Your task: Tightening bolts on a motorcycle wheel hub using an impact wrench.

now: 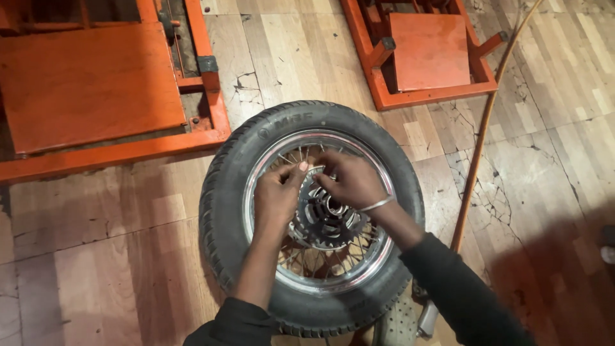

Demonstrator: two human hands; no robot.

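Observation:
A black motorcycle tyre on a chrome spoked rim lies flat on the wooden floor in the middle of the head view. A dark toothed sprocket sits on the hub at its centre. My left hand rests on the sprocket's upper left edge, fingers curled onto it. My right hand, with a metal bangle on the wrist, pinches a small part at the sprocket's top, fingertips meeting those of the left hand. The small part itself is hidden by the fingers.
An orange metal frame with a flat board stands at the upper left, close to the tyre. A second orange frame lies at the top right. An orange hose runs down the floor on the right. Worn wooden flooring surrounds the wheel.

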